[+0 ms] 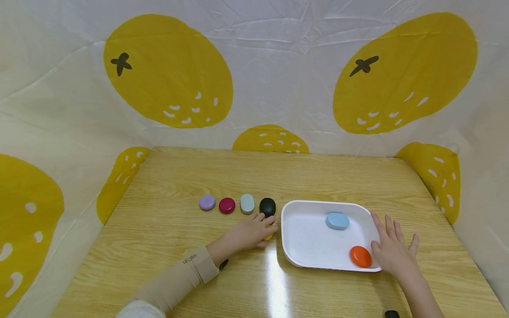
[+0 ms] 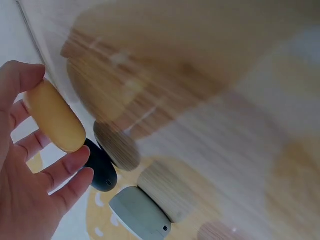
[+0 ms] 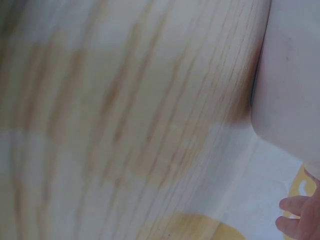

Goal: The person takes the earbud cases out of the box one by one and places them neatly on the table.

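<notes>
My left hand (image 1: 249, 232) grips a smooth yellow oval piece (image 2: 56, 116), pinching it by its ends between thumb and fingers in the left wrist view. Just beyond those fingers sits a black oval piece (image 1: 267, 206), with a small slot in its side. A pale grey-green oval piece (image 1: 247, 204) lies left of the black one. To the right, my right hand (image 1: 397, 251) spreads its fingers along the right rim of a white tray (image 1: 310, 240), thumb at the rim. Inside the tray are a light blue oval piece (image 1: 337, 221) and an orange-red round piece (image 1: 360, 256).
A dark red piece (image 1: 227, 206) and a lilac piece (image 1: 207, 202) continue the row to the left. The glossy wooden table (image 1: 179, 172) carries everything. White cloth (image 1: 278, 88) with yellow fruit prints hangs behind and at both sides.
</notes>
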The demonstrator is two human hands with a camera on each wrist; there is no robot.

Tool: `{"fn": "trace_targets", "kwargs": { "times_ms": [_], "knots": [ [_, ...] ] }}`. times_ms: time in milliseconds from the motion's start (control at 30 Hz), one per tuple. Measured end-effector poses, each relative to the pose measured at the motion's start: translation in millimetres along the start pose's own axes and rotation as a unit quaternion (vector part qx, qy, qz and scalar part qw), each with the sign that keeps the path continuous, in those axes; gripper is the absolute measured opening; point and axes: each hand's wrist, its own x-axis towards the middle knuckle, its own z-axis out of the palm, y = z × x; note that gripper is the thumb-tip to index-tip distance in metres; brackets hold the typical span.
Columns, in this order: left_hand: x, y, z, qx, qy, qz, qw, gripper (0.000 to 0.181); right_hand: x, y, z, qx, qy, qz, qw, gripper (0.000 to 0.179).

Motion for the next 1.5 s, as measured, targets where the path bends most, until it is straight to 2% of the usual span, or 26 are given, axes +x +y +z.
{"fn": "trace_targets", "kwargs": {
  "times_ms": [233,467,600,800,933,1100,1233,1500],
  "knots": [
    [-1.1,0.2,1.1,0.014,0.025,0.004,0.9996,0.036,-1.4,-1,-1,0.005,-0.001,0.001,1.0,0.07],
    [-2.1,0.3,-0.6,-0.004,0.015,-0.001,0.9999,0.036,-2.6,-2,-1,0.006,-0.002,0.002,1.0,0.07],
    [-3.1,-1.1,-3.2,-0.017,0.014,-0.012,0.9997,0.042,-2.3,-2,-1,0.006,-0.002,0.003,1.0,0.07],
    [0.5,-7.0,-19.9,-0.023,0.021,-0.038,0.9988,0.049,-1.2,-2,-1,0.006,-0.008,0.005,0.9999,0.071],
    [9.9,-5.4,-38.9,-0.008,0.031,-0.034,0.9989,0.044,-0.8,-3,-1,0.006,-0.009,0.006,0.9999,0.071],
    [24.2,12.2,-54.6,-0.009,0.024,-0.021,0.9994,0.042,-0.1,-3,-2,0.006,-0.008,0.005,0.9999,0.071],
    [37.1,34.1,-53.7,0.002,0.025,0.002,0.9997,0.043,0.4,-3,-2,0.006,-0.008,0.005,0.9999,0.071],
    [66.4,81.4,-49.8,0.044,0.065,0.025,0.9966,0.04,-1.1,-3,-2,0.006,-0.004,0.001,1.0,0.071]
  ]
}}
